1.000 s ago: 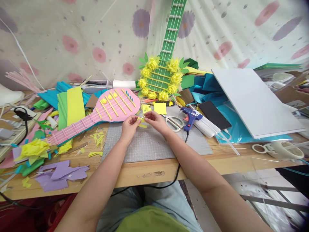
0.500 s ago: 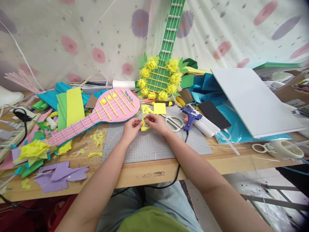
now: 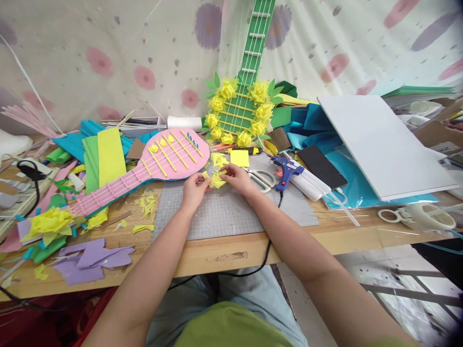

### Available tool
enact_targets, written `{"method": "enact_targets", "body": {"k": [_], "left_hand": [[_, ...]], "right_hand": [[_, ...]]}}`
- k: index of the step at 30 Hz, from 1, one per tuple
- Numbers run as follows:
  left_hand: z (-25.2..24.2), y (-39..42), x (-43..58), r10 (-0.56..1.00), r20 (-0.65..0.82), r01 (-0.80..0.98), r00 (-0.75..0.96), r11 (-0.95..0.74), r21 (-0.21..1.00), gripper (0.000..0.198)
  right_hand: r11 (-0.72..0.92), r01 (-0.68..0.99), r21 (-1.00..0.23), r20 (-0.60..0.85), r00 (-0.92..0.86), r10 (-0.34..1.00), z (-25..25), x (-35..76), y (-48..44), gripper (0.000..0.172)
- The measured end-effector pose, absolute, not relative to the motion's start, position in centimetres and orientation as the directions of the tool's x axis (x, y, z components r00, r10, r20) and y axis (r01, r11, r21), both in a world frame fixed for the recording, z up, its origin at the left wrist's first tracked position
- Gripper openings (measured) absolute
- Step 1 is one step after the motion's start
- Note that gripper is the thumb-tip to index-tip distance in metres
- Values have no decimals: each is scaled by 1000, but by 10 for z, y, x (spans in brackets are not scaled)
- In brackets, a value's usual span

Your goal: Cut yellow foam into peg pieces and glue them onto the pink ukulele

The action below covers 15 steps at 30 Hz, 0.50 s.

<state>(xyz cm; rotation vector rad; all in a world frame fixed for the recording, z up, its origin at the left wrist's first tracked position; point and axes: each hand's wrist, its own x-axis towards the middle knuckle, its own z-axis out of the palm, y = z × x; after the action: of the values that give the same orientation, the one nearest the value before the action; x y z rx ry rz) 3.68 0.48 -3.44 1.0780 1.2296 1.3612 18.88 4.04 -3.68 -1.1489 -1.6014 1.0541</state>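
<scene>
Over the grey cutting mat (image 3: pixel 202 224), my left hand (image 3: pixel 195 191) pinches small yellow crepe paper pieces (image 3: pixel 216 181) at their left side. My right hand (image 3: pixel 238 180) has its fingertips closed on the right side of the same yellow paper. How the pieces join between the fingers is too small to make out. Just behind the hands lie more yellow paper scraps (image 3: pixel 218 159) and a square yellow stack (image 3: pixel 239 158). Scissors (image 3: pixel 263 179) rest close to my right hand, with a blue glue gun (image 3: pixel 285 171) beyond them.
A pink paper guitar (image 3: pixel 173 156) lies at the left, its neck toward a yellow paper flower (image 3: pixel 48 225). Against the curtain stands a green guitar (image 3: pixel 237 113) ringed with yellow flowers. Purple scraps (image 3: pixel 94 260), a black phone (image 3: pixel 321 167) and a white board (image 3: pixel 383 144) surround the mat.
My hands have moved slightly apart, and more of the yellow paper shows spread between the fingertips. The camera view has shifted a little.
</scene>
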Motion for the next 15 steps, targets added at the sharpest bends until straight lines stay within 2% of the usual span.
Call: {"method": "enact_targets", "body": {"k": [4,8,12,15], "left_hand": [[-38,9,32,985,58,-43,-163,-66,997,21],[-40,10,29,979,90,-1,-183,-92,996,22],[-39,8,28,978,93,29,-185,-90,996,24],[-37,7,30,982,72,1,-174,-73,997,26]], "right_hand": [[184,201,-962,149,-177,973,-33,196,42,21],[192,162,-968,147,-256,955,-27,203,41,22],[201,122,-972,156,-304,940,-23,207,40,22],[225,161,-961,172,-290,941,-24,207,40,21]]}}
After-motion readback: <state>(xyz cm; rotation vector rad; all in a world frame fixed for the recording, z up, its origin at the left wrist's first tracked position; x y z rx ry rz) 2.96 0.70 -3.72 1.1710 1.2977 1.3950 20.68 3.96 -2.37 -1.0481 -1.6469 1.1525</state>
